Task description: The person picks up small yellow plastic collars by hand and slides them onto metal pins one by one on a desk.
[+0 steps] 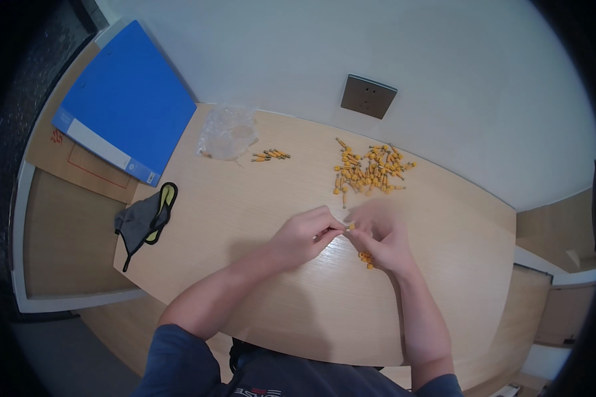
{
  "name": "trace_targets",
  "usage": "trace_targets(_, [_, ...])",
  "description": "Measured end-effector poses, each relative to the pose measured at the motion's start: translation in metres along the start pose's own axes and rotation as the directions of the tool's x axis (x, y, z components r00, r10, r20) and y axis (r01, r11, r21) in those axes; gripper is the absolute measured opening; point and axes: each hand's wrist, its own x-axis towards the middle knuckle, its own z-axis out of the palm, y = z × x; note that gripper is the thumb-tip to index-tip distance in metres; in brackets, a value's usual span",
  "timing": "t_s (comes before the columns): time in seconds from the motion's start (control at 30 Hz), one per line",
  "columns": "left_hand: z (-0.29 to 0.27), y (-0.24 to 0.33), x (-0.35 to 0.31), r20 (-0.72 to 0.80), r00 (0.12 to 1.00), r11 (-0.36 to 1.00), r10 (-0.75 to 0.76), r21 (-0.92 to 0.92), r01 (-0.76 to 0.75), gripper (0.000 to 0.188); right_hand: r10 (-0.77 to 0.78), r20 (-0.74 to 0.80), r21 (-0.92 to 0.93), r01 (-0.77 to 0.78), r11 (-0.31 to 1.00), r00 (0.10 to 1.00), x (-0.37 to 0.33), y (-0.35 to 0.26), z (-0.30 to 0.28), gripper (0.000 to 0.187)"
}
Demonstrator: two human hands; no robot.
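Observation:
My left hand (306, 233) is closed in a pinch, its thumb and forefinger at one end of a small yellow piece (351, 227). The other, yellow end lies between the thumb and fingers of my right hand (382, 237), whose fingers are partly smeared by motion. The exact kind of piece is too small to make out. Just below the right hand, partly hidden by it, sits a small cluster of yellow bits (366, 259). Beyond my hands lies a loose pile of small yellow pieces with greyish tips (371, 169).
Several similar yellow and dark pieces (269, 155) lie in a small group beside a clear plastic bag (226, 134). At the left are a grey pouch with black and lime trim (142, 221) and a blue binder (122, 99). A dark socket plate (369, 96) is on the wall.

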Motion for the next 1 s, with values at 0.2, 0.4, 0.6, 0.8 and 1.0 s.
trace_targets(0.2, [0.0, -0.004, 0.0, 0.006, 0.999, 0.995, 0.053, 0.084, -0.053, 0.008, 0.306, 0.06, 0.126, -0.312, 0.942, 0.95, -0.001, 0.002, -0.008, 0.038])
trace_targets(0.4, [-0.001, -0.002, 0.002, 0.015, 0.999, 0.996, 0.051, 0.066, -0.052, 0.007, 0.047, 0.07, -0.228, -0.029, 0.973, 0.996, -0.003, 0.012, -0.009, 0.022])
trace_targets(0.6, [0.0, -0.004, 0.001, -0.004, 1.0, 0.998, 0.02, 0.056, -0.019, 0.005, 0.205, -0.06, -0.247, -0.214, 0.945, 0.977, -0.003, -0.002, -0.002, 0.018])
trace_targets(0.8, [-0.001, -0.006, 0.001, 0.041, 0.998, 0.996, 0.057, 0.063, -0.06, 0.007, -0.011, 0.071, -0.293, 0.031, 0.956, 0.997, 0.0, 0.017, -0.012, 0.016])
trace_targets(1.0, [-0.002, -0.007, 0.0, 0.036, 0.999, 1.0, 0.012, 0.024, -0.013, 0.006, 0.165, -0.012, -0.404, -0.156, 0.902, 0.986, -0.001, -0.005, -0.002, 0.02])
